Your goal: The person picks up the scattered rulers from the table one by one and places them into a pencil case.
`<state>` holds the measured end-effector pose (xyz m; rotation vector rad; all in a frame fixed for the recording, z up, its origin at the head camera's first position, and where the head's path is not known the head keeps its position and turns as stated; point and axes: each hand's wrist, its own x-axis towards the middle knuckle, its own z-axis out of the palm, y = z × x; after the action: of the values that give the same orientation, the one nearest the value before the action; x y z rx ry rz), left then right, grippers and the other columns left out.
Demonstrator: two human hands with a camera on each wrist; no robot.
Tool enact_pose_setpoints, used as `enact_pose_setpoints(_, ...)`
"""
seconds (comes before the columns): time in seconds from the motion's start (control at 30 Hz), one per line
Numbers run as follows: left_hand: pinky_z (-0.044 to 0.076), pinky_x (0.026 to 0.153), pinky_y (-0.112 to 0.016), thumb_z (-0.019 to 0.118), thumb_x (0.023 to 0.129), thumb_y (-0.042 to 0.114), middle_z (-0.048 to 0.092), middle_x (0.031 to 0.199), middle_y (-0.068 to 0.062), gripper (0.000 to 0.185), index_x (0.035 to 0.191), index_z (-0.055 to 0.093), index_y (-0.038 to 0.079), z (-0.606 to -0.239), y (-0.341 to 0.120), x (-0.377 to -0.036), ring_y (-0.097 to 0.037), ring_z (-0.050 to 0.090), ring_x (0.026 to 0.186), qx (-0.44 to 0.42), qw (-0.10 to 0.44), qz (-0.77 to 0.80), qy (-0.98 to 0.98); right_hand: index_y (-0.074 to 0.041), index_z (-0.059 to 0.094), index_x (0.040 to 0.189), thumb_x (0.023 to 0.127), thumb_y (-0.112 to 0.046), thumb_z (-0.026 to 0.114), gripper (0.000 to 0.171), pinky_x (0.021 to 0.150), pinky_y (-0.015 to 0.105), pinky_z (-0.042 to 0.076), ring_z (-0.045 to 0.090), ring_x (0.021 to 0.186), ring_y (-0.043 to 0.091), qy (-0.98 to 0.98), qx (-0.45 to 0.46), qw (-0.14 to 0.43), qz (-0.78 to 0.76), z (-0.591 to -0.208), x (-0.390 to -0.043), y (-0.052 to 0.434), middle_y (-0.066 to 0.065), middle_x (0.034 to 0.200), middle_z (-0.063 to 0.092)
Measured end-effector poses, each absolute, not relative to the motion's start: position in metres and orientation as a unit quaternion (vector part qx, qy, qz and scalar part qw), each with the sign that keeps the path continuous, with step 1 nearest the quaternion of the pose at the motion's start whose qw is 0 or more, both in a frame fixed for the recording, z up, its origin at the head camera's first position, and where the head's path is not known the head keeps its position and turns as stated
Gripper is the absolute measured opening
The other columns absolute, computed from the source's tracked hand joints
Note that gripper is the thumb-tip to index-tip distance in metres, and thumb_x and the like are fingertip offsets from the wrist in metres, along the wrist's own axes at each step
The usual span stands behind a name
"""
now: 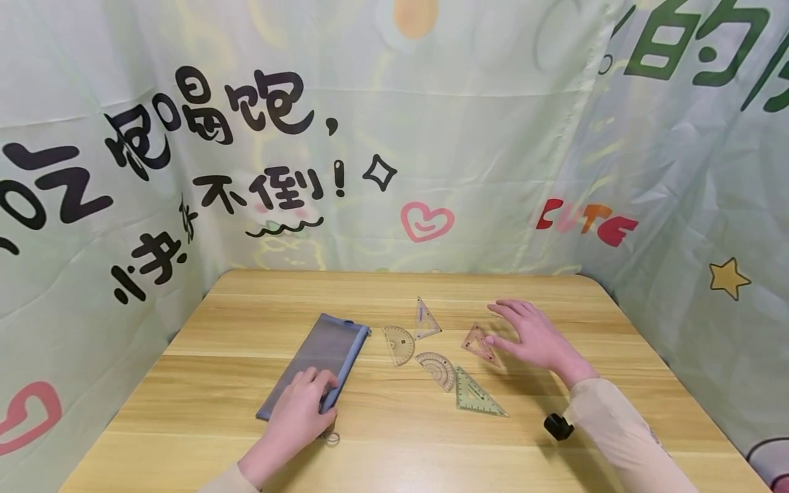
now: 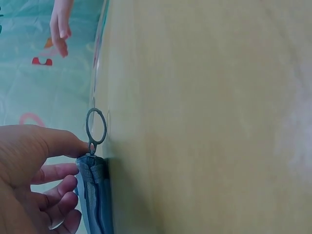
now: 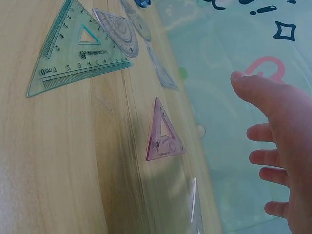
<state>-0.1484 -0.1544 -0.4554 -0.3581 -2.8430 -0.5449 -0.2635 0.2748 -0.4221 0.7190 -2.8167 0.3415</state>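
Note:
A blue-grey zip pouch [image 1: 317, 352] lies flat on the left half of the table. My left hand [image 1: 302, 404] holds its near right corner, the thumb pressed by the zip end and the fingers curled at its side. The ring-shaped zip pull [image 2: 96, 126] sticks out past the thumb in the left wrist view. My right hand [image 1: 533, 339] hovers with spread fingers beside a pink set square [image 1: 479, 346], holding nothing. Left of it lie a clear set square [image 1: 427, 322], two protractors [image 1: 399, 346] and a green set square [image 1: 477, 395].
The wooden table [image 1: 401, 452] has rounded far corners. Printed cloth [image 1: 481, 157] hangs along its back and both sides. A clear flat piece [image 3: 196, 209] lies near the table's far edge in the right wrist view. By the right sleeve is a small black device [image 1: 558, 426].

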Motion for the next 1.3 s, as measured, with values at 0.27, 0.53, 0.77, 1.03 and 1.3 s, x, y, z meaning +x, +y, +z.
enact_pose_setpoints(0.27,0.045,0.056,-0.019,0.081,0.073,0.005,0.055,0.087,-0.001,0.032,0.1,0.064,0.009,-0.453,-0.159,-0.149,-0.008,0.051,0.072,-0.098,0.087,-0.243,-0.961,-0.008,0.048,0.144,0.091,-0.052,0.063,0.071,0.11,0.068,0.034,0.042,0.135,0.043,-0.956,0.248,0.112,0.113,-0.421,-0.267,0.277,0.02,0.147,0.048)
enact_pose_setpoints(0.53,0.043,0.053,-0.017,0.078,0.071,-0.002,0.055,0.078,0.0,0.025,0.092,0.065,0.006,-0.449,-0.163,-0.147,-0.008,0.05,0.066,-0.101,0.105,-0.249,-0.957,-0.009,0.049,0.144,0.09,-0.053,0.063,0.071,0.107,0.069,0.036,0.042,0.134,0.044,-0.956,0.247,0.111,0.108,-0.415,-0.272,0.278,0.02,0.146,0.048)
enact_pose_setpoints(0.77,0.044,0.053,-0.014,0.075,0.072,-0.005,0.054,0.071,0.003,0.018,0.087,0.069,0.004,-0.446,-0.168,-0.147,-0.005,0.049,0.063,-0.082,0.115,-0.256,-0.956,-0.009,0.048,0.145,0.09,-0.047,0.067,0.07,0.11,0.069,0.034,0.042,0.135,0.044,-0.96,0.241,0.102,0.102,-0.412,-0.274,0.277,0.02,0.147,0.048)
enact_pose_setpoints(1.03,0.045,0.055,-0.017,0.071,0.074,-0.005,0.06,0.07,0.002,0.014,0.083,0.072,0.005,-0.44,-0.178,-0.143,-0.005,0.051,0.064,-0.059,0.134,-0.246,-0.958,-0.008,0.046,0.146,0.092,-0.054,0.061,0.072,0.112,0.069,0.032,0.04,0.136,0.045,-0.962,0.236,0.087,0.106,-0.411,-0.275,0.278,0.021,0.148,0.046)
enact_pose_setpoints(1.3,0.045,0.054,-0.016,0.068,0.077,-0.005,0.064,0.071,-0.001,0.012,0.082,0.073,0.004,-0.433,-0.182,-0.147,-0.007,0.053,0.064,-0.039,0.136,-0.263,-0.954,-0.007,0.045,0.146,0.094,-0.054,0.058,0.072,0.113,0.067,0.032,0.04,0.136,0.046,-0.963,0.232,0.08,0.116,-0.413,-0.277,0.283,0.023,0.148,0.046)
